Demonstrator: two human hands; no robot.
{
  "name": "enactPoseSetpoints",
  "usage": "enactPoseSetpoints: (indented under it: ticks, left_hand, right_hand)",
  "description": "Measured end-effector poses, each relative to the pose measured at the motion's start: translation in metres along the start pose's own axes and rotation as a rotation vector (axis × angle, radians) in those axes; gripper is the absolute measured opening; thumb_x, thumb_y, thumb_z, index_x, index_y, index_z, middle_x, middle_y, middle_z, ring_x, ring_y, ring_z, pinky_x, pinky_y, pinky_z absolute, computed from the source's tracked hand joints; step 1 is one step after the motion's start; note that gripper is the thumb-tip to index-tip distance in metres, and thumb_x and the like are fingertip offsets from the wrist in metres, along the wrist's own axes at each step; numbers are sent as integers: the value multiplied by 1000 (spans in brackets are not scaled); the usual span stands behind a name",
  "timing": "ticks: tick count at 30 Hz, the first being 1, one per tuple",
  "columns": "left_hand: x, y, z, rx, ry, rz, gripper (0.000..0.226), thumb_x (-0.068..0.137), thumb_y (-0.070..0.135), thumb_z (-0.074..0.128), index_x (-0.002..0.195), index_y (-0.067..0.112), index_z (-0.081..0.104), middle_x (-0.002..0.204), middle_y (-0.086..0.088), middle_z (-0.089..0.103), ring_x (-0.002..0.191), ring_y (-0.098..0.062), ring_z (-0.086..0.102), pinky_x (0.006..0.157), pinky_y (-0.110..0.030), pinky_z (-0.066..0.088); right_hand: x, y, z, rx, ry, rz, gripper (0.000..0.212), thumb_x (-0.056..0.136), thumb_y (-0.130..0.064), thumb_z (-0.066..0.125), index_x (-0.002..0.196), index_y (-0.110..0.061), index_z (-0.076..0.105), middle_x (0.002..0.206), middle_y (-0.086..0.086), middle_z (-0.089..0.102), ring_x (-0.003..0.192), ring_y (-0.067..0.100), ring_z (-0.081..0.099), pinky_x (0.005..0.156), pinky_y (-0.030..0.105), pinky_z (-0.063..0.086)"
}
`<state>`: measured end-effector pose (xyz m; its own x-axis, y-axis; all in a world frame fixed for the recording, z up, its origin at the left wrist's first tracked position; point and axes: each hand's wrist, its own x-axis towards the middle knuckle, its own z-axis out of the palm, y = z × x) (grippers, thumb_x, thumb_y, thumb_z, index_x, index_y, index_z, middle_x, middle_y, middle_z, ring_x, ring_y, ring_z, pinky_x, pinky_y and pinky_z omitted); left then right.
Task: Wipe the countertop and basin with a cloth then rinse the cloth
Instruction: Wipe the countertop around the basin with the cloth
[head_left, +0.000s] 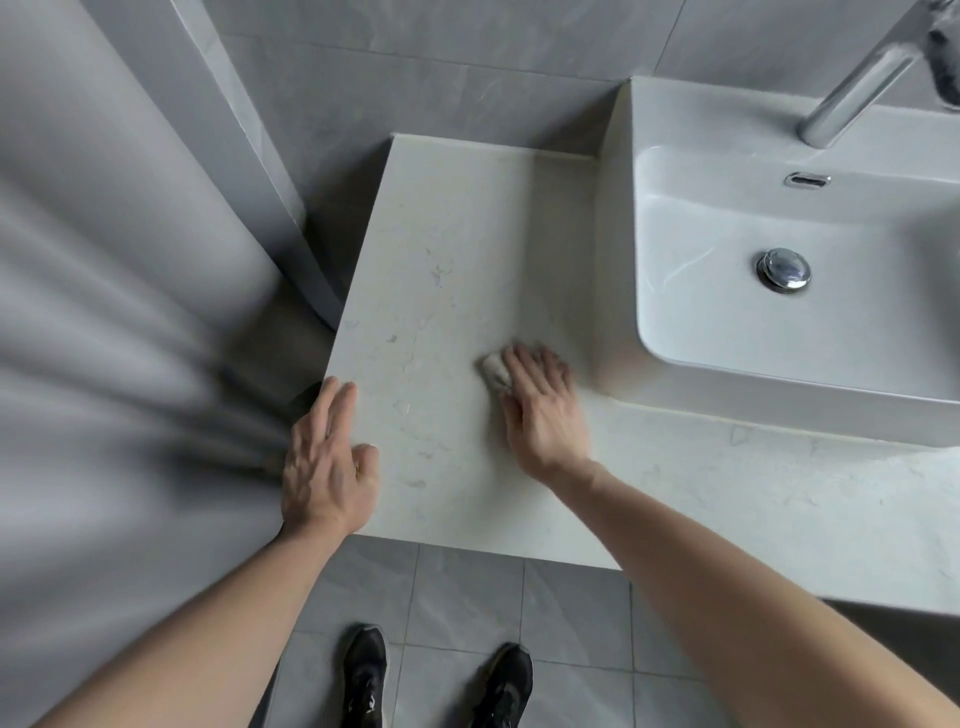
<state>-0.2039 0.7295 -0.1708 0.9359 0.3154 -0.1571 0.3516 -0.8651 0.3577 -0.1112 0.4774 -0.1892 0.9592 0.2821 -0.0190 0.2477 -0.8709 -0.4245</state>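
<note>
Bare forearms reach in from the lower edge, one from each side, over two black shoes (434, 680) on the grey floor tiles (467, 587).

Left hand (327, 462) lies flat at the left edge of the counter (447, 249). Its fingers (340, 402) are straight and close together, pointing away from the body, with their tips at the counter's rim; the thumb bends inward onto the stone. It holds nothing. Beyond its knuckles, to the left, a grey curtain (104, 312) hangs in blurred folds.

Right hand (543, 410) presses a small pale cloth (496, 371) down on the counter. Its fingers are straight and slightly spread over the cloth, which bunches out from under the fingertips on their left side. How much cloth lies under the palm cannot be seen, and the fingertips are blurred. The two hands are apart, with bare stone between them.

Just to the right of the right fingertips rises the outer wall of the white basin (701, 234), which sits on the counter. Farther right of those fingers, inside the basin, is a chrome drain plug (783, 267), and past it on the back wall an overflow slot (807, 180). A chrome tap (857, 83) leans over the basin's far rim. Ahead of both sets of fingertips, the wall is grey tile.
</note>
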Motion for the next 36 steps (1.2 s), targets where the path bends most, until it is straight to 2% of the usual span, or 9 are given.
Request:
enactPoseSetpoints:
  ticks: [4,10,14,18,22,25,27,31,36]
  left_hand:
    - [0,-2,0,5,-16,8,73,88,29,39,160,29,25,171,13,9,146,-27,31,106,-53,44]
    - [1,-6,-1,-14,-38,34,75,86,31,32,161,26,26,172,11,8,145,-25,31,108,-51,44]
    - [2,-9,-1,-47,-37,31,76,85,32,31,160,26,27,172,11,9,145,-26,31,108,-50,44]
    - [3,-13,-1,-84,-22,50,76,85,33,31,160,28,27,172,12,9,145,-26,32,106,-49,44]
    - [2,-22,-2,-185,-5,84,76,85,32,29,161,29,28,171,16,11,146,-22,31,105,-46,44]
    - [8,-33,0,-379,14,110,76,85,29,35,161,21,31,171,9,19,149,-16,30,117,-30,30]
    - [14,-35,-3,-597,9,15,76,84,26,40,160,14,34,169,1,26,151,-11,29,120,-15,19]
    - [27,-43,-9,-977,-17,-289,69,78,25,44,145,12,58,149,-4,57,139,-16,52,120,-34,37]
    - [40,-57,-7,-1066,-62,-290,54,85,15,44,133,11,68,135,0,68,131,-13,60,117,-43,43]
  right_hand:
    - [-58,-35,14,25,-124,-229,56,111,-40,34,164,-23,26,171,-4,20,161,19,6,131,42,6]
    - [-130,-55,24,79,-177,-293,54,111,-32,39,163,-23,29,171,-8,20,161,13,5,131,40,9]
    - [-104,-51,13,222,-132,-191,52,109,-22,48,160,-23,38,169,-6,27,159,10,17,130,36,16]
    - [-31,-46,-3,230,75,15,45,110,-28,44,155,-19,47,163,3,42,153,22,35,128,35,25]
    - [28,-48,10,157,69,115,45,110,-31,40,152,-16,49,161,10,45,151,35,36,127,44,23]
    - [32,-67,33,27,41,26,50,109,-33,38,157,-19,43,165,3,39,155,35,29,127,48,17]
    - [16,-83,45,6,-10,-98,52,109,-30,42,160,-22,37,167,-1,34,157,28,24,129,46,14]
    - [-40,-109,52,52,-115,-245,59,106,-26,49,162,-25,32,170,-6,27,160,19,14,131,42,9]
    - [-110,-124,48,75,-223,-322,53,113,-34,34,164,-28,24,171,-11,16,160,11,2,131,37,2]
